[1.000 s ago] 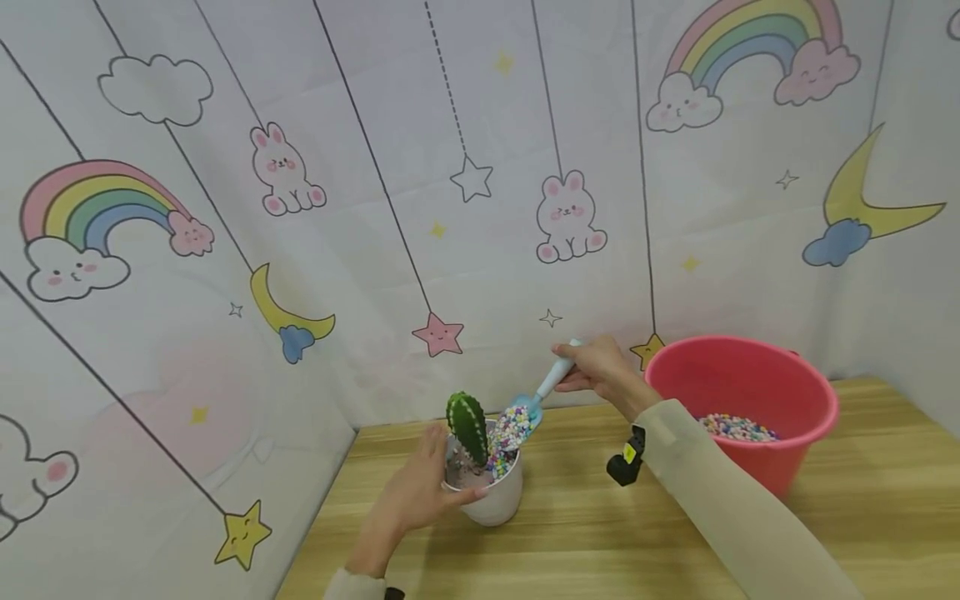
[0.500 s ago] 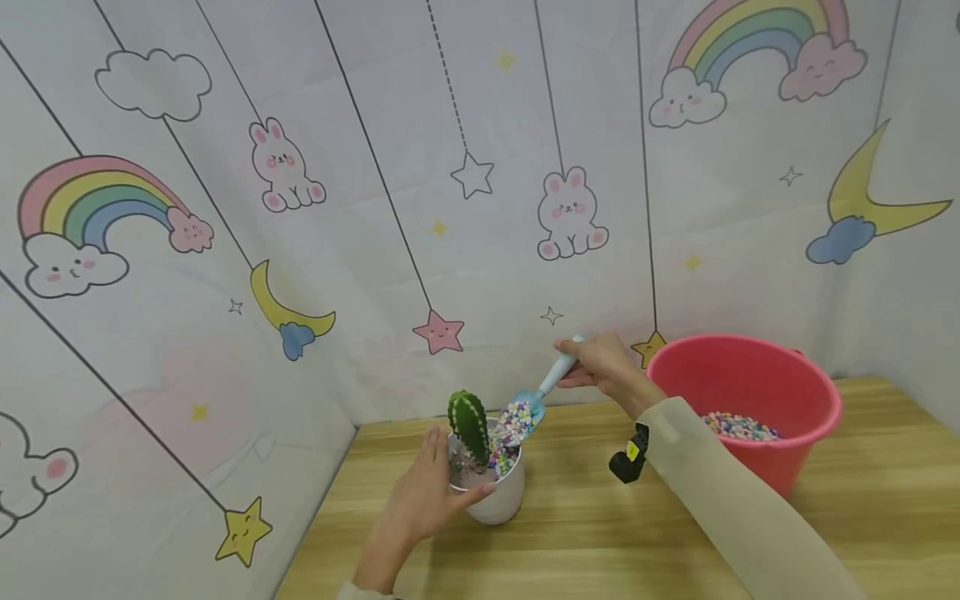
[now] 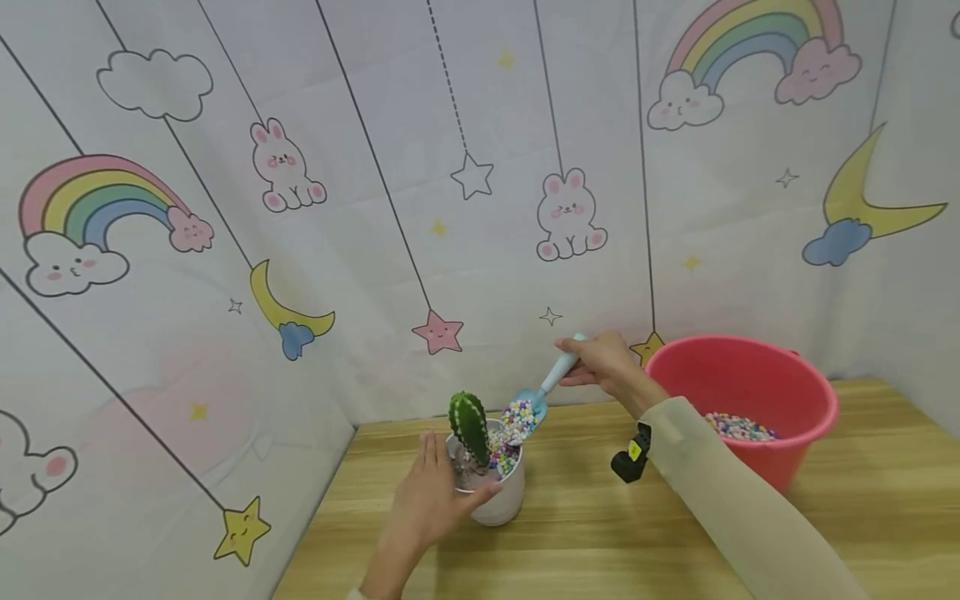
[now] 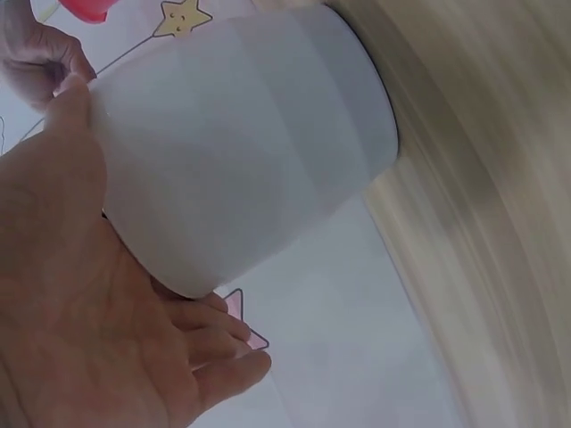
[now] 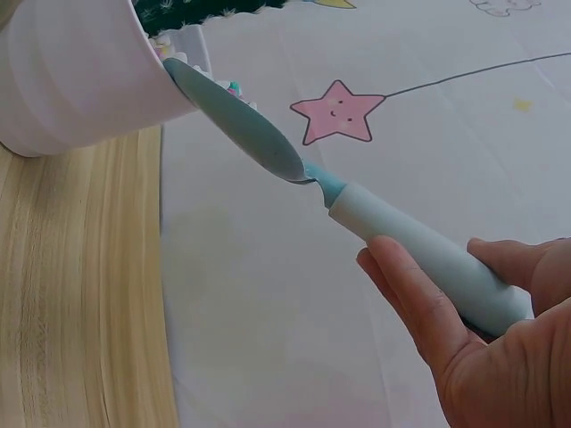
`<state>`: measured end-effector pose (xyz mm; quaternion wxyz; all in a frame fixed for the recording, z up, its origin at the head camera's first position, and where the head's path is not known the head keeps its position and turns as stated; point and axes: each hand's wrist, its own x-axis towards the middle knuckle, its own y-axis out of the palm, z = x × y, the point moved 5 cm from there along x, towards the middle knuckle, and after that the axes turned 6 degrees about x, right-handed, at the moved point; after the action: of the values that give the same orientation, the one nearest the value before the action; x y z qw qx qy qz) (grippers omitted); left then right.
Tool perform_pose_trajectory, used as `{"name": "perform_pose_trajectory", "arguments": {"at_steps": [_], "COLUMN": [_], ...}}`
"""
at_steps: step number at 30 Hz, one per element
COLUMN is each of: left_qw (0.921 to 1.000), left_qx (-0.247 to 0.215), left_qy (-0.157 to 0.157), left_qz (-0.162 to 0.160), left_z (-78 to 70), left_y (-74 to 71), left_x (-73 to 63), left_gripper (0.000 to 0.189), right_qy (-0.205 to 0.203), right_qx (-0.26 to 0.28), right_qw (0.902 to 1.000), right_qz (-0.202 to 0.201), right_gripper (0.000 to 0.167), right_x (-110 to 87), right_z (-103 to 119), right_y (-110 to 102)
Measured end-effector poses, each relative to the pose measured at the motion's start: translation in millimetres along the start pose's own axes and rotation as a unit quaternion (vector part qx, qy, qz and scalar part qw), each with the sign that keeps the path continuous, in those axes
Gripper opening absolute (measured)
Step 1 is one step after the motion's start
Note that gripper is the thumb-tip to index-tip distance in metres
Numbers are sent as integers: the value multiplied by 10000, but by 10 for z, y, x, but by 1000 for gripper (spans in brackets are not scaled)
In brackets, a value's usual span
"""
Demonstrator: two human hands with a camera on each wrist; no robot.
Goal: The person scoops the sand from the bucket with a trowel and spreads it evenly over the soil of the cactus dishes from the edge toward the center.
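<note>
My right hand (image 3: 609, 364) grips the pale blue handle of a small trowel (image 5: 428, 259). Its blade holds colourful pebbles (image 3: 520, 419) and tilts down over the rim of a white pot (image 3: 501, 504). In the right wrist view the blade tip is right at the rim. A green cactus (image 3: 468, 425) stands in the pot, leaning slightly left, with more pebbles beside its base. My left hand (image 3: 426, 502) rests against the pot's near left side, its fingers mostly straight and its thumb along the front rim. The left wrist view shows the fingers (image 4: 219, 370) extending beyond the pot.
A large pink bucket (image 3: 795, 417) with more pebbles inside stands to the right, partly behind the right forearm. The wooden table (image 3: 585, 533) meets a patterned cloth backdrop (image 3: 375, 250) at the back and left.
My left hand has shifted slightly to the right along the pot, its thumb reaching further across the front. The trowel stays tilted over the rim, moved only slightly right.
</note>
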<state>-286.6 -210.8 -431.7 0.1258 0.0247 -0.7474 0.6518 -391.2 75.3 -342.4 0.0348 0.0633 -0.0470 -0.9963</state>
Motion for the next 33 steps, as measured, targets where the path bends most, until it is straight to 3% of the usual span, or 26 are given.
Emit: {"name": "perform_pose_trajectory", "arguments": {"at_steps": [6,16,21,33], "left_qw": [9998,9960,9958,9994], "left_qx": [158,-546,-671,-324], "left_qy": [-53,633,432,133], "left_qz": [-48,322,455,48], "left_z": [-60,185,214,45], "left_y": [-17,27,93,29], "left_x": [-46,104,109,27], "left_gripper": [132,126,128,128], "right_qy": [-21,-32,15,18], "right_qx": [34,48,22,97], "right_qw": [10000,10000,10000,10000], "right_qz": [20,39,12,15], "right_gripper": [37,37,35,35], "right_x": [-14,-20,-25,-4], "right_z": [15,15,25,19], "right_y": [0,-2,-12,-48]}}
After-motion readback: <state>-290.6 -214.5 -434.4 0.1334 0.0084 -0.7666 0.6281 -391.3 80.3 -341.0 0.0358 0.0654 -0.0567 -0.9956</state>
